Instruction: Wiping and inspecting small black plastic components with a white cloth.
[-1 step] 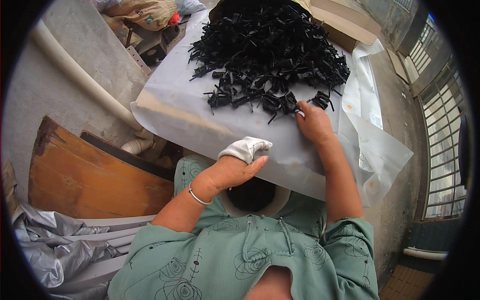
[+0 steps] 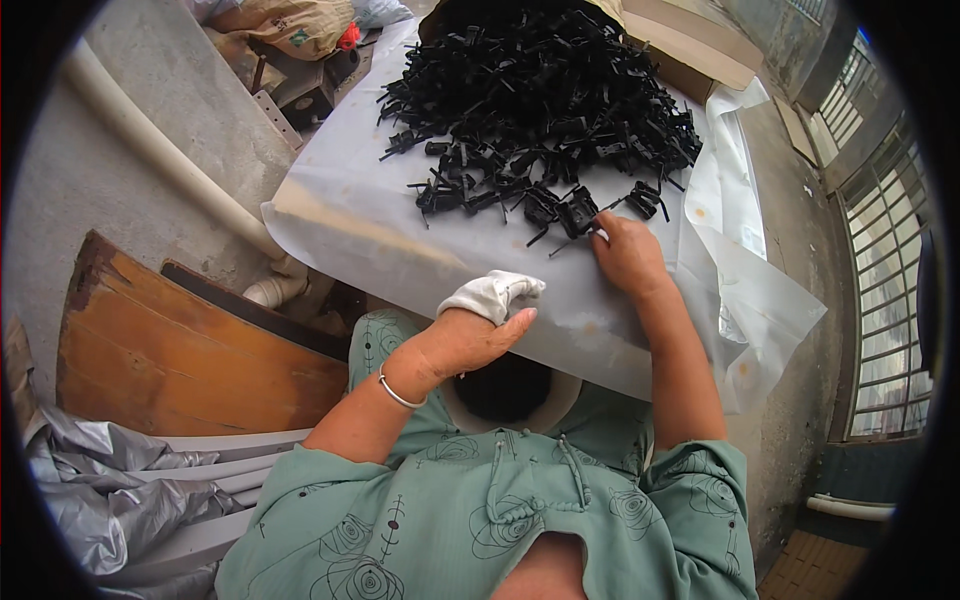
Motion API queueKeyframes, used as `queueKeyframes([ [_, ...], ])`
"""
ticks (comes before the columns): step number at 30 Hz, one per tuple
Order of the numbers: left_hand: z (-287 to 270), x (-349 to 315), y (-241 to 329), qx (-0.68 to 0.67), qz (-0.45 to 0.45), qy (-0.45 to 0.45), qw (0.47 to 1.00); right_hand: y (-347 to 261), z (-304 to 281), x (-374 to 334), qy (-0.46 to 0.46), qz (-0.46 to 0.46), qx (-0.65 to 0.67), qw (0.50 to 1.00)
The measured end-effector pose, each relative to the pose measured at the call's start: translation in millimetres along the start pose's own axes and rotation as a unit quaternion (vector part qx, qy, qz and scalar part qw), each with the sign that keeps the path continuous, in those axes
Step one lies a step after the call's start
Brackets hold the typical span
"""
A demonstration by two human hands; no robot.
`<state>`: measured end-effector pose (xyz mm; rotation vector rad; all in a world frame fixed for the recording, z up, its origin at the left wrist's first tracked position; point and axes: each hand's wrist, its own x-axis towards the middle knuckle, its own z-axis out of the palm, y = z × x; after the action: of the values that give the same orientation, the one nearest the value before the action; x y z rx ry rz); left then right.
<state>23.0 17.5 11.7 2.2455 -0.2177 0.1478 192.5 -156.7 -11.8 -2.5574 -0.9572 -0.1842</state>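
My right hand (image 2: pixel 630 250) reaches to the near edge of a pile of black plastic clip-like parts (image 2: pixel 540 100). Its thumb and fingers close on the side of one black plastic part (image 2: pixel 577 212), which has thin prongs. Another loose part (image 2: pixel 643 200) lies just right of my fingertips. My left hand (image 2: pixel 470 335) hovers near the table's front edge, half curled. White cloth (image 2: pixel 490 295) covers its fingers like a glove, while the thumb stays bare and apart from them. Nothing shows between thumb and cloth.
The pile spreads from an open cardboard box (image 2: pixel 690 45) over a table covered with translucent plastic sheet (image 2: pixel 350 215). Below the front edge, between my knees, stands a round pale-rimmed container (image 2: pixel 565 395) with a dark inside. A curved wooden board (image 2: pixel 180 350) leans at left.
My right hand has shifted slightly towards me, and the black part at its fingertips has turned and come a little nearer. The left hand is almost unmoved.
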Motion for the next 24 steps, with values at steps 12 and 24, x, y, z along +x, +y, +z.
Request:
queueKeyframes([
  [12, 10, 18, 17, 0.051, 0.070, 0.218, 0.972, -66, -35, -66, 0.044, -0.163, -0.024, 0.985],
  [24, 5, 5, 27, -0.362, -0.056, 0.042, 0.930, -84, -22, -62, 0.059, 0.028, 0.470, 0.880],
])
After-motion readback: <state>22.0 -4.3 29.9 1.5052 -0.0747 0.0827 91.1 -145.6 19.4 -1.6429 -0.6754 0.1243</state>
